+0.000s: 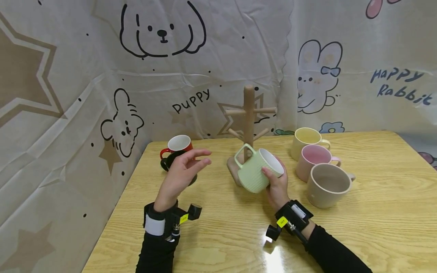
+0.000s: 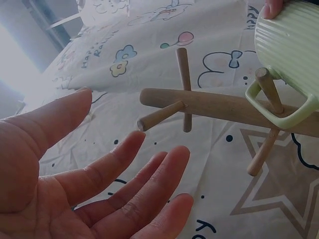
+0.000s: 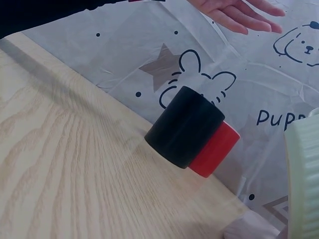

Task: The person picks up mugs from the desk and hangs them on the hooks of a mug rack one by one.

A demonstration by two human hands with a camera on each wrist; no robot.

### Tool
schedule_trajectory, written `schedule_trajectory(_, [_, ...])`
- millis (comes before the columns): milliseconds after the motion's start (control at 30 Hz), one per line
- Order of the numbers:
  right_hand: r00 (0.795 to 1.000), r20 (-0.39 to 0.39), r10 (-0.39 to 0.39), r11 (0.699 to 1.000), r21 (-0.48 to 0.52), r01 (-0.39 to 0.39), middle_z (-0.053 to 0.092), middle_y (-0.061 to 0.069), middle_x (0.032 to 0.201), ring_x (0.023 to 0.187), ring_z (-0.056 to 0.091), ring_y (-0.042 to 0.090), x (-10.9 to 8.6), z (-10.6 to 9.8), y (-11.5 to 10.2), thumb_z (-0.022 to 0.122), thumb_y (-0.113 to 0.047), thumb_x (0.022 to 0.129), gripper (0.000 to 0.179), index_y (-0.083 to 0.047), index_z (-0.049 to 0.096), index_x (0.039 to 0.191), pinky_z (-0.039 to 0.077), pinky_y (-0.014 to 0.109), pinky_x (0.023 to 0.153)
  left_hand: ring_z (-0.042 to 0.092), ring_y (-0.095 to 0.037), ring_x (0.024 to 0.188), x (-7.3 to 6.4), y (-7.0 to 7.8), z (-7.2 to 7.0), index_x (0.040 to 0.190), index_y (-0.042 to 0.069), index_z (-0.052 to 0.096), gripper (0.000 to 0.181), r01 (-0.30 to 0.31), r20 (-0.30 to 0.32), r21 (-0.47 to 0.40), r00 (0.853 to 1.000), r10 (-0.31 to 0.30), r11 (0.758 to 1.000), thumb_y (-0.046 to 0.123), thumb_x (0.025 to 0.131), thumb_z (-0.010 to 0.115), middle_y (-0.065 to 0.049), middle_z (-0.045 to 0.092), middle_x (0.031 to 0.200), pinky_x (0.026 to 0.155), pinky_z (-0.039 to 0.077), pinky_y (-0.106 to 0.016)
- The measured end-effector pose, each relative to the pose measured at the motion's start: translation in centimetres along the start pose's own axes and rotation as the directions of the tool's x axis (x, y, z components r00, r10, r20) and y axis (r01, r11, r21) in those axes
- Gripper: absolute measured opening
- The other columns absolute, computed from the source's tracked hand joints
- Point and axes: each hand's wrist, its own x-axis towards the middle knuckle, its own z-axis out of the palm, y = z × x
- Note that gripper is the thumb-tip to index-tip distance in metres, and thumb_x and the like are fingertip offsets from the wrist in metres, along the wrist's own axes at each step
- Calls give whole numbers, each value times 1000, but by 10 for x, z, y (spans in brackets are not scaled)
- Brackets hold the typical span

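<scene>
My right hand (image 1: 278, 189) grips a pale green ribbed mug (image 1: 252, 176) by its rim side, thumb on the outer wall. The mug is tilted in front of a wooden mug tree (image 1: 249, 117), with its handle pointing up and left. In the left wrist view, a lower peg (image 2: 269, 89) overlaps the opening of the mug handle (image 2: 254, 99); whether it passes through, I cannot tell. My left hand (image 1: 181, 174) is raised with loosely extended fingers and holds nothing. Behind it, partly hidden, is a black mug (image 3: 184, 127).
A red mug (image 1: 179, 143) stands behind the black one at the table's left. On the right, a yellow mug (image 1: 302, 146), a pink mug (image 1: 308, 167) and a beige mug (image 1: 324, 193) stand in a row. A printed cloth (image 1: 218, 68) hangs behind the wooden table (image 1: 222, 227).
</scene>
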Motion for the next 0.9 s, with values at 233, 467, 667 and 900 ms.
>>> schedule_trajectory(233, [999,-40,-25,1000,7,25,51,-4,107,95,54,7,7,-4,9,54,0,82,50,-9,36,127,47,19,81,58,-22,111,1,-2,2,121,8,57,35,-5,24,-16,1000,5,1000,25,91,57,-8,55,127,86,44,-32])
schedule_trajectory(467, [999,-28,-17,1000,-11,16,48,-4,110,98,52,6,10,-10,12,55,-2,82,54,-8,32,131,46,18,84,59,-22,110,3,-4,3,122,7,57,35,-20,37,-4,999,21,1000,24,91,57,-8,55,127,89,45,-31])
schedule_trajectory(667, [1000,19,20,1000,-11,-20,46,-3,114,100,50,6,9,-14,14,54,-4,84,60,-5,26,137,44,18,86,60,-22,109,4,-4,4,121,7,58,34,-26,39,8,999,26,1000,23,91,58,-9,57,125,93,45,-40])
schedule_trajectory(900, [987,82,137,991,-15,-136,44,-4,115,98,52,4,5,-18,17,50,-11,90,54,-7,24,137,44,18,84,61,-23,108,5,-3,6,120,8,58,34,-8,61,8,998,8,1000,25,91,58,-10,57,123,97,44,-43])
